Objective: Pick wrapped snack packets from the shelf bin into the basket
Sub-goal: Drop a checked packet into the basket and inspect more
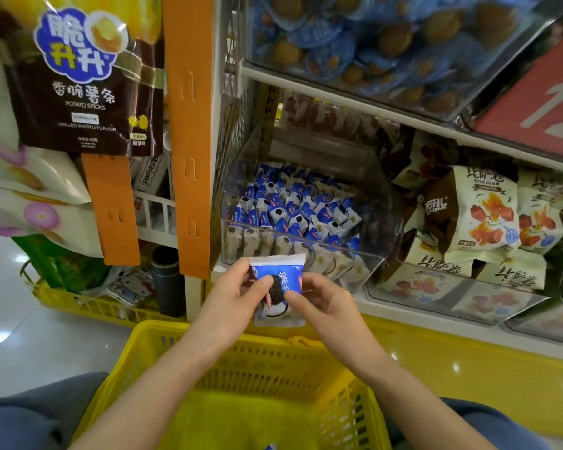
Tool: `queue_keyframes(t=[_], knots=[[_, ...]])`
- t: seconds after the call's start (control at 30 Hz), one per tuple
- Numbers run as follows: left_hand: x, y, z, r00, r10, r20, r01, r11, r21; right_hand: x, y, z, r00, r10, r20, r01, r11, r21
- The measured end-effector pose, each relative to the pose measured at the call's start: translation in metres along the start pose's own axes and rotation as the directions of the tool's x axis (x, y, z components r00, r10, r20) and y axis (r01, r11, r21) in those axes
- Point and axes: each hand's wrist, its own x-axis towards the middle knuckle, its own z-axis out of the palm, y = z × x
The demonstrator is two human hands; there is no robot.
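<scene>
You had one packet [278,287] pinched in the fingers of your left hand [238,289] and right hand [324,298], over the basket [163,334], 6 o'clock from the bin [384,196]. Early days, I'd guess: bin was packed, basket nearly bare.

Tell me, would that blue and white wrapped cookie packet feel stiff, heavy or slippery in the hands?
Probably light: the left hand and right hand hold the blue and white wrapped cookie packet by fingertip pinches alone. Its glossy film looks somewhat slippery. The crimped ends seem floppy, the cookie middle likely firmer.
</scene>
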Motion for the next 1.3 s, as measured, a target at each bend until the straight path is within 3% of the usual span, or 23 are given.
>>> queue_keyframes(t=[0.07,0.17,0.3,0.4,0.5,0.6,0.77,0.93,1.0,1.17,1.3], knots=[[0.0,0.004,0.0,0.998,0.067,0.008,-0.068,0.996,0.062,0.0,-0.004,-0.005,1.0,-0.018,-0.008,0.019,0.999,0.042],[0.008,0.017,-0.006,0.974,0.225,-0.015,-0.213,0.94,0.267,0.012,-0.019,-0.029,0.982,-0.116,-0.147,0.117,0.993,0.003],[0.033,0.035,-0.017,0.91,0.413,0.047,-0.355,0.714,0.603,0.048,-0.043,-0.076,0.89,-0.263,-0.373,0.153,0.942,-0.299],[0.053,0.036,-0.018,0.894,0.434,0.109,-0.359,0.55,0.754,0.08,-0.053,-0.094,0.859,-0.342,-0.381,0.065,0.811,-0.582],[0.064,0.023,-0.015,0.908,0.385,0.164,-0.335,0.437,0.835,0.108,-0.05,-0.098,0.898,-0.271,-0.347,-0.099,0.643,-0.759],[0.067,0.013,-0.013,0.902,0.394,0.176,-0.325,0.351,0.878,0.124,-0.043,-0.097,0.948,-0.194,-0.254,-0.141,0.457,-0.878],[0.069,0.007,-0.011,0.878,0.456,0.148,-0.337,0.367,0.867,0.135,-0.039,-0.094,0.973,-0.011,-0.229,-0.219,0.252,-0.943],[0.07,0.005,-0.012,0.865,0.479,0.147,-0.358,0.387,0.85,0.145,-0.042,-0.086,0.947,0.163,-0.277,-0.303,0.165,-0.939],[0.07,0.004,-0.012,0.866,0.479,0.145,-0.361,0.398,0.844,0.15,-0.039,-0.084,0.932,0.2,-0.302,-0.337,0.18,-0.924],[0.07,0.003,-0.012,0.859,0.495,0.131,-0.361,0.404,0.841,0.156,-0.023,-0.085,0.912,0.214,-0.35,-0.409,0.407,-0.816],[0.07,0.004,-0.013,0.851,0.508,0.131,-0.367,0.397,0.841,0.161,-0.019,-0.085,0.9,0.295,-0.322,-0.41,0.316,-0.856]])
